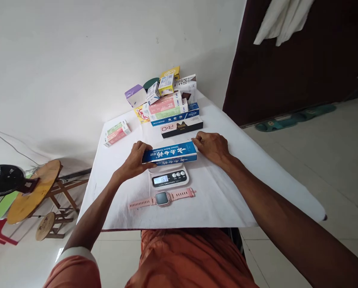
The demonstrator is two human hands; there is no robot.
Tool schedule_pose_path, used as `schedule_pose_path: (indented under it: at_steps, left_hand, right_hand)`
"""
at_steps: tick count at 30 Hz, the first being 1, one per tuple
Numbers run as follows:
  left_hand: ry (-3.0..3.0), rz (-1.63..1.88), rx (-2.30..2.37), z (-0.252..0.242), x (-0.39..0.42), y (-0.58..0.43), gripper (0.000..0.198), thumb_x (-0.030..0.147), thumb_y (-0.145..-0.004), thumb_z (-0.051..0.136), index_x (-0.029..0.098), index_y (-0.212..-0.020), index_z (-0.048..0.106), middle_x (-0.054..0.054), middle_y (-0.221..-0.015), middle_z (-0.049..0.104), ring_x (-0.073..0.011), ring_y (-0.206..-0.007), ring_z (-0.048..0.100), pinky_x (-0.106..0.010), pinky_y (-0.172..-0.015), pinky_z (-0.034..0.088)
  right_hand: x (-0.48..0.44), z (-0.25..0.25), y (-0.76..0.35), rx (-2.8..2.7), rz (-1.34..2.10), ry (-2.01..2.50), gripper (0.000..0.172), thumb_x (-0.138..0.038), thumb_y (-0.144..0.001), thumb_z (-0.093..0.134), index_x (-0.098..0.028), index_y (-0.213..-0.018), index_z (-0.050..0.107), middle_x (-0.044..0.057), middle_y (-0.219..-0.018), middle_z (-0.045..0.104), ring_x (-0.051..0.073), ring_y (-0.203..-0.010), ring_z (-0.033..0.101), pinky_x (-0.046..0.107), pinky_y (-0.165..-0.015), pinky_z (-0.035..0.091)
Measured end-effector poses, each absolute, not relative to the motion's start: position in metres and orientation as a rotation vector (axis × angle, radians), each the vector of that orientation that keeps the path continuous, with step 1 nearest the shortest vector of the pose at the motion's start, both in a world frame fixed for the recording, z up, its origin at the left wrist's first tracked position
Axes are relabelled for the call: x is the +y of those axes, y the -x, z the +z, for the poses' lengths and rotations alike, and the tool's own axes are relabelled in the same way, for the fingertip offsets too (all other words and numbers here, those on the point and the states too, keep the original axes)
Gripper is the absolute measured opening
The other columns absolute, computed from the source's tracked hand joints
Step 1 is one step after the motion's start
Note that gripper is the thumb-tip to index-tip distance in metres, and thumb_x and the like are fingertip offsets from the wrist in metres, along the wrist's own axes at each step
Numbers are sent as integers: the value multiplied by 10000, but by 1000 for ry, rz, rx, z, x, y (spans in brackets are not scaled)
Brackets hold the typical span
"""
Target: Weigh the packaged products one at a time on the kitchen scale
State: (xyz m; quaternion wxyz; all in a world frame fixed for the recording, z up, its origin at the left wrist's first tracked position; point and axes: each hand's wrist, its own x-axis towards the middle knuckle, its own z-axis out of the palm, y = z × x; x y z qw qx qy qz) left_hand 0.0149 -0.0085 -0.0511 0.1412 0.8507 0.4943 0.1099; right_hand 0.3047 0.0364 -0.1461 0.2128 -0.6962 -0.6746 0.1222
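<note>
A blue toothpaste box point(170, 153) lies lengthwise over the plate of a white digital scale point(170, 178), whose display seems to read 363. Around the box's left end are the fingers and thumb of my left hand point(134, 161). My right hand point(211, 147) has its fingertips pressed together at the box's right end. In front of the scale lies a pink-strapped smartwatch point(162, 198), its strap stretched out flat. Just behind the blue box is a black and white box point(181, 127).
Stacked boxes point(167, 105) stand at the back of the white-covered table point(227, 204), against the wall. Two small boxes point(117, 133) lie at the back left. A round wooden table with a black fan point(5, 180) is off to the left.
</note>
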Motion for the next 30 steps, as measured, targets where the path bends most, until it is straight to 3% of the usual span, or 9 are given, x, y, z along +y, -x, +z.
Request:
schedule_pose_path:
  at_steps: [4, 8, 10, 14, 20, 26, 30]
  left_hand:
    - [-2460, 308, 1423, -55, -7, -12, 488, 406, -864, 810, 253, -1278, 602, -104, -1229, 576, -306, -1166, 552, -480, -984, 532]
    - [-2519, 403, 1358, -36, -3, -3, 828, 636, -826, 803, 291, -1504, 476, -139, -1456, 501, -364, -1370, 486, -546, -1129, 463]
    - [-2554, 520, 1355, -24, 0, -1, 891, 703, -831, 764, 289, -1547, 432, -145, -1504, 481, -364, -1402, 474, -541, -1160, 438]
    - [-2632, 475, 1346, -21, 0, -13, 832, 699, -859, 738, 259, -1516, 479, -144, -1475, 547, -360, -1390, 500, -551, -1173, 416]
    - [-2589, 63, 1371, -50, 1, -29, 542, 446, -921, 763, 213, -1377, 584, -134, -1308, 684, -327, -1237, 633, -537, -1092, 467]
    - [-2386, 291, 1446, -25, 24, 45, 534, 489, -840, 792, 239, -1286, 640, -91, -1280, 713, -281, -1119, 686, -444, -985, 551]
    - [-2267, 328, 1806, 6, 61, 118, 571, 514, -810, 773, 232, -1290, 644, -76, -1324, 698, -302, -1206, 654, -446, -1066, 514]
  right_hand:
    - [37, -149, -306, -1872, 341, 1917, 281, -342, -980, 507, -211, -916, 747, 108, -958, 793, 262, -855, 684, 330, -668, 348]
    - [38, -150, -308, -1872, 349, 1883, 273, -344, -976, 504, -216, -892, 729, 93, -924, 789, 255, -843, 680, 325, -671, 355]
    - [37, -150, -308, -1874, 350, 1879, 255, -338, -968, 511, -219, -885, 721, 89, -915, 785, 253, -840, 679, 326, -673, 356]
    - [35, -148, -308, -1883, 356, 1875, 233, -338, -956, 516, -227, -860, 698, 85, -875, 769, 252, -814, 673, 328, -663, 354]
    - [33, -146, -308, -1901, 370, 1875, 213, -346, -957, 526, -233, -790, 594, 100, -854, 746, 257, -793, 666, 333, -670, 360]
    - [33, -144, -310, -1864, 461, 1871, 229, -377, -935, 534, -255, -749, 480, 77, -800, 724, 261, -768, 653, 332, -653, 364]
    - [35, -143, -311, -1839, 493, 1883, 234, -419, -904, 494, -263, -734, 457, 69, -775, 706, 268, -755, 643, 341, -652, 360]
